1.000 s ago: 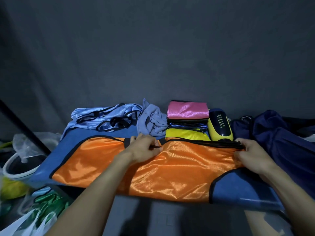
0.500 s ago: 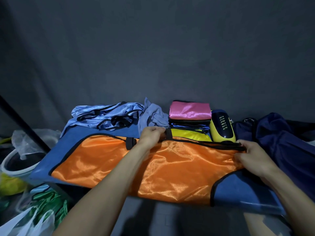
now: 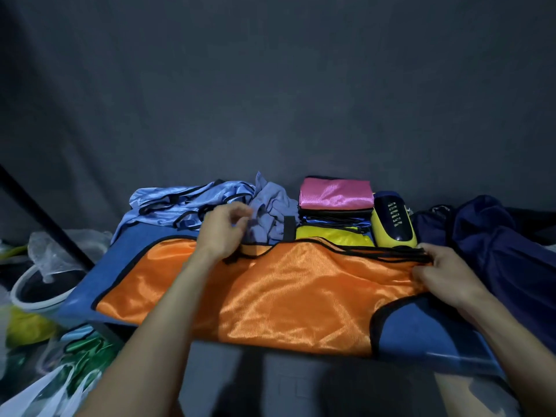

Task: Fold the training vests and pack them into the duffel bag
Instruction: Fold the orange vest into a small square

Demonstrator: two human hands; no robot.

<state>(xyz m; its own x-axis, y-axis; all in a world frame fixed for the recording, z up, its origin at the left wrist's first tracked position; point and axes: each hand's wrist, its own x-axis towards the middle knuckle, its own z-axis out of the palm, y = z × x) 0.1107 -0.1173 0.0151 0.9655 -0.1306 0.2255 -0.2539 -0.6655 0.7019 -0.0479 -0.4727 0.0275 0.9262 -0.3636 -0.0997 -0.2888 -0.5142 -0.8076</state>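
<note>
While an orange vest (image 3: 285, 293) lies spread across the blue table (image 3: 421, 332), both hands work at its far edge.

Behind it sit a stack of folded vests (image 3: 335, 206) topped in pink, a yellow and navy device (image 3: 392, 224), crumpled light-blue vests (image 3: 192, 203) and, at right, the navy duffel bag (image 3: 496, 251). The left hand (image 3: 224, 233) hovers over the vest's neckline, fingers loosely curled, blurred; whether they pinch anything cannot be told. The right hand (image 3: 445, 272) grips the bunched black-trimmed edge. Bags and a basin on the floor at left are dim.
</note>
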